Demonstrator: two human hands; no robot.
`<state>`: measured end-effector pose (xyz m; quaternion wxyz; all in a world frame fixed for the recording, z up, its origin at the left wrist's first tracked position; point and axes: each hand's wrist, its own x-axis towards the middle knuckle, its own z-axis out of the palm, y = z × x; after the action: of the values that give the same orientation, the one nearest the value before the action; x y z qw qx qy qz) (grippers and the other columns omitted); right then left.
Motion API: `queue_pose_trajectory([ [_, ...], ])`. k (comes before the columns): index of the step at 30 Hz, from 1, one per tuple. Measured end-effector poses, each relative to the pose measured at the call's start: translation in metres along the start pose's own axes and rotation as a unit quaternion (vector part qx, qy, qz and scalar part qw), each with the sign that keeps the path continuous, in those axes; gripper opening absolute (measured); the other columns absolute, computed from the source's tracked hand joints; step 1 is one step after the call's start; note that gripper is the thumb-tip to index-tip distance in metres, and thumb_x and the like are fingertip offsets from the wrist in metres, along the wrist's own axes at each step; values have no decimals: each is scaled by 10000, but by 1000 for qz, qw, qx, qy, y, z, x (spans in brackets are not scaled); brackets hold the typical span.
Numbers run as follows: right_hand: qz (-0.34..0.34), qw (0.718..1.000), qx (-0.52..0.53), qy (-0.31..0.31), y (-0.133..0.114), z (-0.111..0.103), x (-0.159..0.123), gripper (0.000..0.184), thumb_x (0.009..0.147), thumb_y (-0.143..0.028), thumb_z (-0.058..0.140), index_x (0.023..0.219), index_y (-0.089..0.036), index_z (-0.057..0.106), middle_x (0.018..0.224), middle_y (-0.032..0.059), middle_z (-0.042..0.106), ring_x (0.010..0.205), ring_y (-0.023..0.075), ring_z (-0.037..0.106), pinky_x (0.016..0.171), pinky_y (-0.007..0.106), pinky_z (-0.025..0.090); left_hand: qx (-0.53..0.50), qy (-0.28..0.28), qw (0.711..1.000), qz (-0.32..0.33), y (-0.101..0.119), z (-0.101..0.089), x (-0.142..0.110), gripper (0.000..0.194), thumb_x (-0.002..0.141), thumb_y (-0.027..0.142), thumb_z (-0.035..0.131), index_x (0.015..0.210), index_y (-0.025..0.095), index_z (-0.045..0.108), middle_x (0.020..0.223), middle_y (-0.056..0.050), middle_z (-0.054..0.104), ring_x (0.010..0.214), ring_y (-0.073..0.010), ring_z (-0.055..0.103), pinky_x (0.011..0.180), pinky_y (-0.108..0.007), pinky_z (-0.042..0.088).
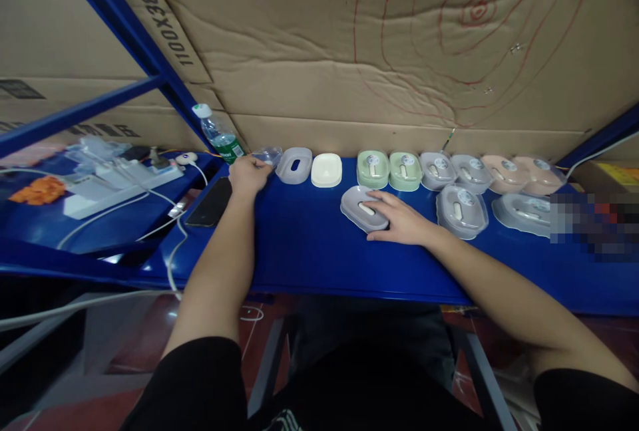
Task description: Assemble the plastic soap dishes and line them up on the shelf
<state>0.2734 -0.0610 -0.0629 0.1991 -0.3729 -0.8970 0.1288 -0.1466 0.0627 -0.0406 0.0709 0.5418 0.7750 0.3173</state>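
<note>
My left hand (248,176) reaches to the back left, its fingers closed on the edge of a clear plastic cover (272,153). Just right of that cover sits a grey-lilac tray (294,166) with a dark oval slot, then a cream-coloured lid or shallow dish (327,170). Nearer the middle, my right hand (399,218) grips the right side of a grey soap-box-like container (357,211), thumb at the front and fingers over the top. A white oval piece (367,208) shows on that container, partly under the fingers.
Along the back stand green boxes (373,169), grey boxes (438,171) and pink boxes (539,175). More grey boxes (462,211) lie in front, at right. A water bottle (219,135), a phone (208,203) and a power strip (124,188) with cables are at left.
</note>
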Motion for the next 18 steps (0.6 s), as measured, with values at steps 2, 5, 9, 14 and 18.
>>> queue_pose_trajectory([
  [2,-2,1000,4,3,0,0,0,873,845,-697,827,1564,-262,587,1688,199,481,1555,469,468,1227,716,449,-9,13,999,39,-4,1,2,139,812,323,784,762,211,721,976,-78,768,1049,-299,717,967,-408,530],
  [5,-2,1000,4,4,0,1,0,867,842,-685,837,1566,-280,586,1688,184,484,1557,463,468,1229,713,449,-10,19,998,60,-6,4,4,130,781,271,781,710,202,696,971,-86,752,1086,-295,706,988,-383,526],
  [9,1,1000,3,-1,0,0,0,891,834,-697,840,1559,-238,599,1681,212,484,1553,472,470,1237,699,447,-4,10,998,56,-6,5,4,92,772,241,775,724,199,709,1044,-121,763,1064,-300,710,986,-382,535],
  [14,-4,1000,4,1,1,0,0,880,842,-686,838,1566,-251,590,1685,202,482,1561,458,465,1236,696,445,14,3,999,43,-4,4,3,197,783,309,831,929,187,779,1227,-179,752,1202,-350,679,1078,-453,511],
  [18,-8,1000,4,13,2,2,0,852,833,-648,860,1549,-263,607,1661,192,513,1531,453,504,1223,698,460,20,1,1000,15,-2,1,0,329,774,386,869,1034,203,787,1367,-203,699,1324,-419,603,1118,-562,468],
])
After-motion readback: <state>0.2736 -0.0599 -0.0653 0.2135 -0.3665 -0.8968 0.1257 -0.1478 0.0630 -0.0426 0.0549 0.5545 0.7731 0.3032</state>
